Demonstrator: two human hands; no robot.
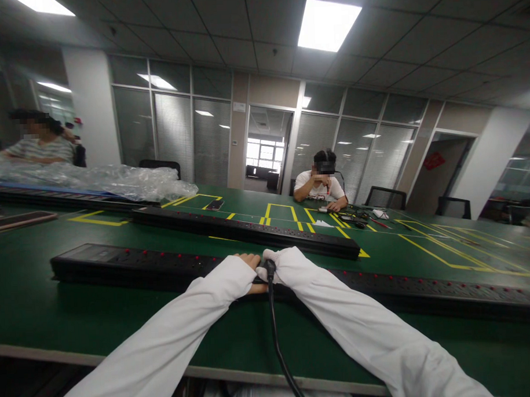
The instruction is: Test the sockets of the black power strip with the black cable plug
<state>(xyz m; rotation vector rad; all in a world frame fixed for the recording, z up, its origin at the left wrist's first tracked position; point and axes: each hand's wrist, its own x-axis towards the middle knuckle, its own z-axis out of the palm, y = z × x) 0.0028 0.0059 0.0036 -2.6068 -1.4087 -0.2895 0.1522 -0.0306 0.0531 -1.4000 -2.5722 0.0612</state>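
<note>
A long black power strip [132, 265] with red buttons lies across the green table [29, 311] just in front of me. My left hand [251, 262] rests on the strip's near edge, fingers curled over it. Close beside it, my right hand [264, 267], in a white glove, grips the black plug [270, 270] of a black cable [277, 343] at the strip. The cable runs down toward me off the table's front edge. Both arms wear white sleeves.
A second long black strip [249, 230] lies further back, more strips and crumpled clear plastic wrap [116, 181] at far left. Yellow tape lines mark the table. One person sits at the far side with small tools [361, 220], another at far left.
</note>
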